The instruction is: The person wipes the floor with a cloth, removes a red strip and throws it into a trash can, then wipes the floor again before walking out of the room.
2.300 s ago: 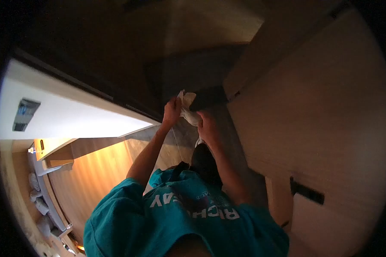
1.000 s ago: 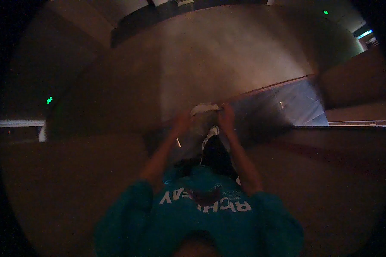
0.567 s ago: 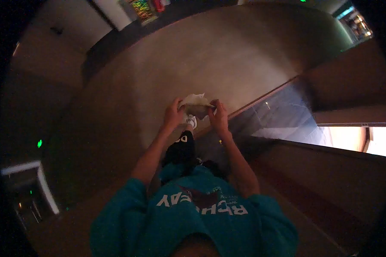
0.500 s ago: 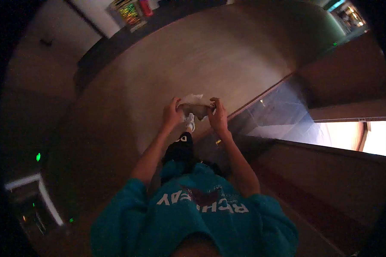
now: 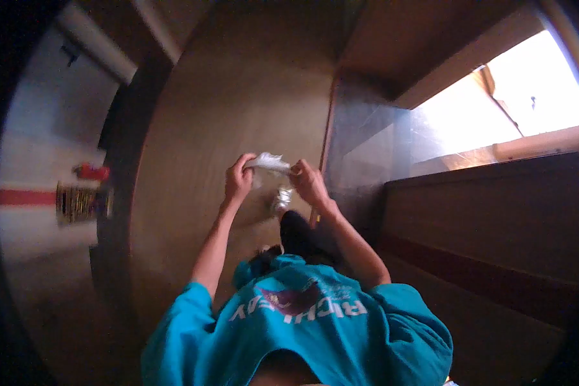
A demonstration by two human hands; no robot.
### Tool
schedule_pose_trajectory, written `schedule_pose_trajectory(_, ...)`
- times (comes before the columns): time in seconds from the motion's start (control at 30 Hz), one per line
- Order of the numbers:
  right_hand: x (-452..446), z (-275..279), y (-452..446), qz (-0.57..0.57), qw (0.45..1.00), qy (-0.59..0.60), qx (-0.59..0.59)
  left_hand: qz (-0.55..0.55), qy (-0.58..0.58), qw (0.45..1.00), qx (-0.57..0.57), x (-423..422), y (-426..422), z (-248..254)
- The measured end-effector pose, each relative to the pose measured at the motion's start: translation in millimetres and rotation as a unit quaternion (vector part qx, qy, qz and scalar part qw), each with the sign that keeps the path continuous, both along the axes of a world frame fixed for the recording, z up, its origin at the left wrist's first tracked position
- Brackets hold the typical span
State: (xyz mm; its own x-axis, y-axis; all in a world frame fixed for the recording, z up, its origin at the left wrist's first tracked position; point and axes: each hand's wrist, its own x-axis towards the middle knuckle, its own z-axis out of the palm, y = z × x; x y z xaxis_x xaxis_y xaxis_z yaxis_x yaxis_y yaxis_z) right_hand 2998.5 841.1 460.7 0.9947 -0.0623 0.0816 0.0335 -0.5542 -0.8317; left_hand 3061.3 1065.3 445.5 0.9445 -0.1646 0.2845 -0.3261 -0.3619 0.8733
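A crumpled, whitish, thin sheet or bag (image 5: pixel 269 163) is stretched between my two hands, in front of my body. My left hand (image 5: pixel 239 179) pinches its left end with thumb and fingers. Its right end is gripped by my right hand (image 5: pixel 309 183), closed around it. The material is too blurred to make out. Beneath it a light shoe (image 5: pixel 282 198) of mine shows on the floor, with a dark trouser leg behind it.
Brown floor (image 5: pixel 238 96) stretches ahead, with a darker glossy strip (image 5: pixel 360 135) on the right. A bright doorway (image 5: pixel 489 109) opens at the upper right beside a dark wall (image 5: pixel 482 225). On the left are a red object (image 5: pixel 92 172) and a pale door (image 5: pixel 58 96).
The view has swung to the right, so the bright doorway is larger and nearer. The whitish sheet, spread wider before, now hangs as a narrower strip between my hands.
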Motion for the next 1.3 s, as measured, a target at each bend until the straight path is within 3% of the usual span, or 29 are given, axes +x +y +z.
schedule_pose_trajectory(0.1,105,12,-34,0.000,0.999,-0.010,0.044,-0.021,-0.028,0.999,-0.026,104,-36,-13)
schedule_pose_trajectory(0.13,128,9,-42,0.003,0.997,-0.057,0.054,-0.020,-0.024,0.999,-0.017,123,-38,-12)
schedule_pose_trajectory(0.2,128,-12,-86,0.010,0.995,-0.037,0.090,-0.019,-0.023,1.000,-0.002,136,-87,-26)
schedule_pose_trajectory(0.27,200,-15,-101,0.018,0.994,-0.050,0.093,-0.040,0.039,0.998,-0.019,202,-100,-29)
schedule_pose_trajectory(0.3,228,-20,-107,0.005,0.994,-0.058,0.096,-0.026,0.005,1.000,0.005,227,-104,-43)
schedule_pose_trajectory(0.37,268,-15,-118,0.026,0.992,-0.078,0.101,-0.012,0.066,0.998,0.003,261,-111,-21)
schedule_pose_trajectory(0.4,222,-3,-121,0.051,0.987,-0.094,0.120,-0.009,0.106,0.994,-0.005,210,-116,-8)
schedule_pose_trajectory(0.43,244,-9,-123,0.040,0.987,-0.111,0.108,0.017,0.083,0.996,-0.007,224,-123,-1)
schedule_pose_trajectory(0.53,327,-13,-122,0.022,0.986,-0.149,0.073,0.050,0.029,0.997,-0.051,317,-119,-86)
schedule_pose_trajectory(0.57,345,-14,-123,0.008,0.986,-0.158,0.050,0.057,0.024,0.997,-0.056,338,-120,-88)
schedule_pose_trajectory(0.6,370,-17,-128,0.016,0.985,-0.163,0.046,0.029,0.096,0.992,-0.080,362,-124,-87)
schedule_pose_trajectory(0.63,414,-15,-135,0.018,0.991,-0.134,0.023,-0.003,0.173,0.980,-0.101,404,-127,-83)
schedule_pose_trajectory(0.67,469,-19,-144,0.010,0.994,-0.110,0.000,-0.009,0.169,0.980,-0.101,464,-134,-83)
schedule_pose_trajectory(0.7,488,-9,-142,-0.027,0.999,0.043,0.020,-0.051,0.147,0.987,-0.039,498,-137,-95)
schedule_pose_trajectory(0.73,514,-14,-146,-0.024,0.998,0.048,0.013,-0.085,0.130,0.988,0.018,527,-146,-84)
schedule_pose_trajectory(0.77,526,-12,-151,-0.009,1.000,-0.014,0.002,-0.074,0.176,0.981,0.009,546,-157,-64)
schedule_pose_trajectory(0.83,570,-18,-158,0.006,0.996,-0.079,-0.032,-0.091,0.143,0.985,0.013,599,-179,-28)
schedule_pose_trajectory(0.87,593,-22,-159,0.002,0.996,-0.079,-0.030,-0.110,0.107,0.988,0.020,629,-185,-13)
schedule_pose_trajectory(0.93,624,-26,-172,0.051,0.998,0.030,0.002,-0.143,0.105,0.983,0.047,677,-206,3)
schedule_pose_trajectory(0.97,646,-31,-181,0.046,0.999,0.026,0.001,-0.167,0.113,0.977,0.066,704,-216,3)
schedule_pose_trajectory(1.03,698,-36,-198,0.179,0.977,0.094,0.074,-0.181,0.086,0.977,0.072,758,-237,-7)
schedule_pose_trajectory(1.1,719,-41,-207,0.182,0.976,0.108,0.052,-0.206,0.001,0.973,0.108,779,-237,-41)
schedule_pose_trajectory(1.17,849,-55,-239,0.166,0.972,0.160,0.053,-0.201,0.057,0.975,0.071,915,-260,-82)
schedule_pose_trajectory(1.23,939,-60,-268,0.148,0.969,0.165,0.111,-0.176,0.073,0.981,0.038,990,-282,-76)
schedule_pose_trajectory(1.3,985,-51,-270,0.111,0.981,0.136,0.088,-0.149,0.073,0.977,0.135,1017,-283,-77)
